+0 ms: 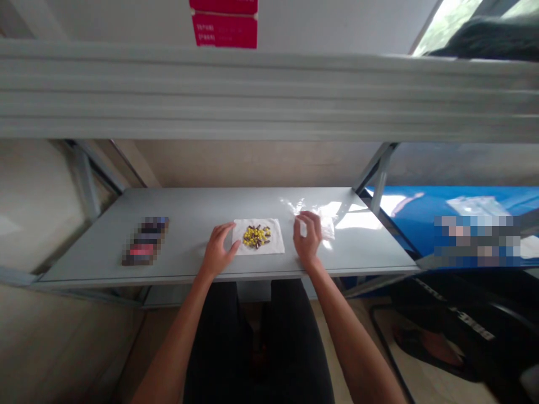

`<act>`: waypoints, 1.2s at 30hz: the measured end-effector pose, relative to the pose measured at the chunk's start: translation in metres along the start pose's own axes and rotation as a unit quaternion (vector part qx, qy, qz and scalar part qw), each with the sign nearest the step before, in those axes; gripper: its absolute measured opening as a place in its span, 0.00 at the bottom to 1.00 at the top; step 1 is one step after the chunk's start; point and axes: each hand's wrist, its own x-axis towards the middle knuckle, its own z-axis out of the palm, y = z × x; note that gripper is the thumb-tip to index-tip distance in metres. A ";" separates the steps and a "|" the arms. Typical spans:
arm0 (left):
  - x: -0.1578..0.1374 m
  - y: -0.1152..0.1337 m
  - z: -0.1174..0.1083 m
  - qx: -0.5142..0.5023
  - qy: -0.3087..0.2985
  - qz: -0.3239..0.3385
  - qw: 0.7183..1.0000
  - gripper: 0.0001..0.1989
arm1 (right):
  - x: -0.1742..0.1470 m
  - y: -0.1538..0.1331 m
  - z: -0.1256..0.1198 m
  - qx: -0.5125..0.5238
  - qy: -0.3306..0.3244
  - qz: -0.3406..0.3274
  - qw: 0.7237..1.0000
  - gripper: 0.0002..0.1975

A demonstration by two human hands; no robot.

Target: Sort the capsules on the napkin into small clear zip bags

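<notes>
A white cloth or tissue lies flat near the table's front edge. Piled on its middle are several small yellow and dark brown pieces, too small to name exactly. My left hand is at the cloth's left edge, thumb and fingers apart around that side, with nothing visible in it. To the right of the cloth, my right hand hovers or rests with curved fingers and a gap between thumb and forefinger. Under and behind it lies a shiny clear plastic bag; whether the fingers touch it is unclear.
The grey table has a blurred-out, phone-like object at its left. A metal shelf beam crosses above, with a red box on it. Beyond the right frame post is a blue surface; a seated person's dark-clothed leg shows there.
</notes>
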 end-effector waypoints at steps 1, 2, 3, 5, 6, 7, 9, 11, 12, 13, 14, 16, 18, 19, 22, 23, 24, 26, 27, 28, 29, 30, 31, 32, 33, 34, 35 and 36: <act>0.000 0.002 -0.001 -0.014 0.027 -0.009 1.000 0.27 | -0.004 -0.014 0.007 0.046 -0.045 -0.013 0.998 0.08; 0.000 0.004 -0.003 -0.034 0.050 -0.021 0.998 0.31 | -0.009 -0.029 0.014 0.091 -0.089 -0.020 0.992 0.08; 0.000 0.005 -0.004 -0.064 0.068 -0.037 0.995 0.34 | -0.013 -0.044 0.022 0.130 -0.128 -0.020 0.983 0.08; -0.001 0.005 -0.007 -0.148 0.082 -0.084 0.982 0.35 | -0.022 -0.070 0.036 0.186 -0.182 -0.005 0.966 0.08; -0.002 0.004 -0.008 -0.193 0.079 -0.117 0.971 0.32 | -0.026 -0.079 0.041 0.201 -0.189 0.016 0.961 0.09; -0.003 0.002 -0.009 -0.235 0.073 -0.151 0.957 0.28 | -0.028 -0.085 0.046 0.214 -0.192 0.036 0.957 0.09; -0.003 -0.002 -0.011 -0.295 0.055 -0.210 0.931 0.22 | -0.032 -0.090 0.053 0.239 -0.188 0.086 0.949 0.10; -0.004 -0.005 -0.011 -0.324 0.049 -0.242 0.913 0.21 | -0.035 -0.088 0.057 0.272 -0.181 0.143 0.934 0.11; -0.004 -0.006 -0.011 -0.331 0.051 -0.249 0.909 0.22 | -0.035 -0.086 0.058 0.288 -0.177 0.169 0.926 0.11; -0.004 -0.006 -0.010 -0.334 0.056 -0.253 0.906 0.23 | -0.036 -0.084 0.058 0.299 -0.175 0.187 0.919 0.10; -0.004 -0.006 -0.010 -0.334 0.060 -0.256 0.905 0.23 | -0.036 -0.082 0.059 0.305 -0.175 0.196 0.915 0.09; -0.003 -0.005 -0.010 -0.326 0.064 -0.257 0.908 0.24 | -0.036 -0.081 0.059 0.301 -0.180 0.193 0.917 0.08; -0.003 -0.004 -0.010 -0.312 0.069 -0.257 0.912 0.23 | -0.036 -0.081 0.058 0.297 -0.184 0.197 0.916 0.08; -0.003 -0.003 -0.009 -0.304 0.072 -0.258 0.914 0.24 | -0.036 -0.082 0.058 0.302 -0.184 0.207 0.912 0.09; -0.003 -0.003 -0.008 -0.279 0.078 -0.256 0.922 0.24 | -0.036 -0.084 0.057 0.320 -0.181 0.224 0.903 0.11; -0.003 -0.004 -0.008 -0.270 0.075 -0.255 0.926 0.24 | -0.035 -0.084 0.056 0.317 -0.180 0.215 0.906 0.10; -0.004 -0.004 -0.007 -0.257 0.073 -0.252 0.930 0.24 | -0.035 -0.085 0.056 0.310 -0.180 0.201 0.912 0.09; -0.005 -0.004 -0.007 -0.211 0.082 -0.234 0.946 0.24 | -0.035 -0.085 0.055 0.296 -0.180 0.183 0.920 0.08; -0.005 -0.003 -0.007 -0.173 0.096 -0.211 0.957 0.25 | -0.034 -0.085 0.055 0.293 -0.179 0.181 0.922 0.08; -0.005 -0.001 -0.008 -0.126 0.115 -0.178 0.969 0.26 | -0.034 -0.085 0.055 0.293 -0.178 0.182 0.922 0.09; -0.006 0.002 -0.009 -0.074 0.131 -0.135 0.979 0.28 | -0.033 -0.086 0.055 0.293 -0.178 0.182 0.922 0.09; -0.006 0.005 -0.010 -0.023 0.138 -0.087 0.986 0.30 | -0.033 -0.086 0.054 0.291 -0.178 0.178 0.923 0.09; -0.006 0.009 -0.010 0.021 0.132 -0.039 0.990 0.33 | -0.032 -0.087 0.054 0.287 -0.178 0.168 0.926 0.07; -0.006 0.012 -0.010 0.053 0.110 0.004 0.993 0.36 | -0.031 -0.087 0.055 0.280 -0.180 0.155 0.930 0.05; -0.006 0.015 -0.010 0.075 0.080 0.037 0.993 0.38 | -0.030 -0.088 0.055 0.273 -0.183 0.143 0.934 0.03; -0.006 0.017 -0.009 0.090 0.052 0.062 0.993 0.39 | -0.030 -0.088 0.055 0.267 -0.186 0.131 0.937 0.02; -0.005 0.018 -0.008 0.101 0.032 0.077 0.991 0.40 | -0.029 -0.089 0.055 0.264 -0.189 0.120 0.938 0.02; -0.005 0.018 -0.007 0.109 0.024 0.084 0.990 0.40 | -0.029 -0.089 0.055 0.265 -0.193 0.111 0.938 0.02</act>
